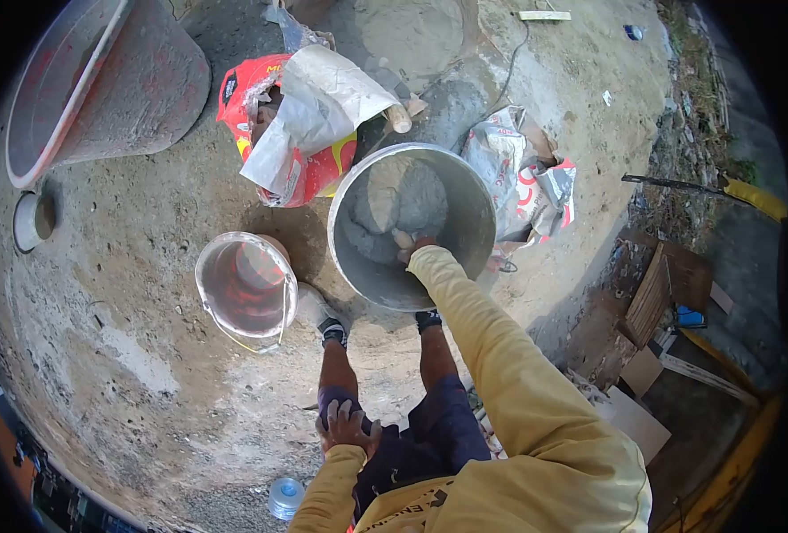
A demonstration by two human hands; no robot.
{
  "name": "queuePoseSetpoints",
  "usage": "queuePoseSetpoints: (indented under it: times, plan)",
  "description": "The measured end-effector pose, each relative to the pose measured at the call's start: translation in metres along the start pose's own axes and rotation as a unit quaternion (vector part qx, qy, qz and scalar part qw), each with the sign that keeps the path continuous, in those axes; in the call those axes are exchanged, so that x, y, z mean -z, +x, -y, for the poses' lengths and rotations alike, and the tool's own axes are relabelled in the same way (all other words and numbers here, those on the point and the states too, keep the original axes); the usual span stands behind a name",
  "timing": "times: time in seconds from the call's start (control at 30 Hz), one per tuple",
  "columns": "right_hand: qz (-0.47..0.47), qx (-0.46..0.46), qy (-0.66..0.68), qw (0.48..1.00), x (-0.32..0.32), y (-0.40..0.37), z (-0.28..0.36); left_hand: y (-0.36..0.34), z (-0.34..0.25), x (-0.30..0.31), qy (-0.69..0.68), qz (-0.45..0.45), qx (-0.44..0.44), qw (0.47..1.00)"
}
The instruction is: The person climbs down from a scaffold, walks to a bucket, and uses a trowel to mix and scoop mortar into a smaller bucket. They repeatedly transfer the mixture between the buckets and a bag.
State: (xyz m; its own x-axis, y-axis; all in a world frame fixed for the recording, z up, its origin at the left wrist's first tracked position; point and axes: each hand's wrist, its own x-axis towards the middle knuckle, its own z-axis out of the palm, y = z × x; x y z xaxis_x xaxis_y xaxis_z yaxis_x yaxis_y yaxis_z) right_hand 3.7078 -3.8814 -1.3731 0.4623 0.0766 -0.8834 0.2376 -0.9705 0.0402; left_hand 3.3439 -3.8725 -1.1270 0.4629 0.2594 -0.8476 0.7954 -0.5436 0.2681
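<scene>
The right hand reaches down inside a wide, round grey bucket, its fingers apparently curled round a pale, rounded tool handle; the tool's far end cannot be told surely from the grey, powdery material around it. The left hand holds nothing and lies with fingers spread on the thigh.

With that left hand braced on the leg rather than on the rim, a hard push by the right could tip or slide the bucket on the uneven ground, and the feet just below it could be knocked. Bare skin so close to the powder risks irritation, and brisk stirring could raise dust toward the bent-over person. The yellow fabric sleeve passes over the near rim and could snag or drag there.

To the left of the right hand, a whitish plastic pail with a reddish inside stands near one foot, easily kicked. Beyond the hand, a torn red-and-yellow bag gapes and might spill if bumped.
</scene>
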Motion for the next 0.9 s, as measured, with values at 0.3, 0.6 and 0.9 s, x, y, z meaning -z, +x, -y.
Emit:
queuePoseSetpoints:
  times: [0.3, 0.6, 0.9]
  plan:
    - [0.002, 0.042, 0.017, 0.999, 0.015, -0.021, -0.017, -0.002, -0.002, -0.001, 0.020, -0.009, -0.008, 1.000]
    - [-0.043, 0.031, 0.013, 0.998, 0.046, -0.082, -0.029, -0.003, -0.009, 0.004, 0.020, 0.030, 0.023, 0.999]
    - [-0.120, 0.118, 0.034, 0.985, 0.049, -0.199, -0.045, -0.009, 0.000, 0.000, -0.003, 0.039, 0.032, 0.999]
